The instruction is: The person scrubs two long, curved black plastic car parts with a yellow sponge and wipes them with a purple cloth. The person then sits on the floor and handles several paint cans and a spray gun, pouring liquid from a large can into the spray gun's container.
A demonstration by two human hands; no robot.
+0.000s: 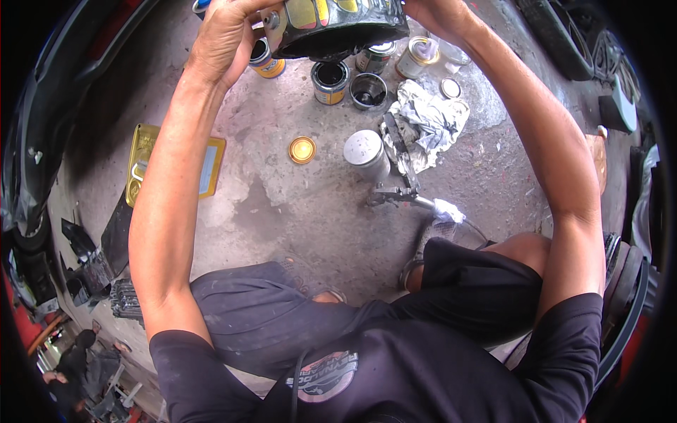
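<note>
At the top edge, a large paint can (338, 32) is held up between my two hands. Its dark mouth tips toward me, and black paint coats the rim. My left hand (224, 42) is closed round the can's left side, close to a round metal handle lug. On the other side my right hand (438, 15) grips the can, its fingertips partly cut off by the frame. Beneath the can stand a small open tin (330, 83) with black paint inside and a metal cup (368, 92) smeared black. Another open tin (268, 65) stands below my left hand.
A spray gun (402, 192) with a grey cup (364, 151) and a hose rests before my feet, beside a stained white rag (434, 120). A gold lid (302, 149) lies mid-floor. A yellow rectangular tin (144, 144) is behind my left forearm. Another person (88, 359) is far lower left.
</note>
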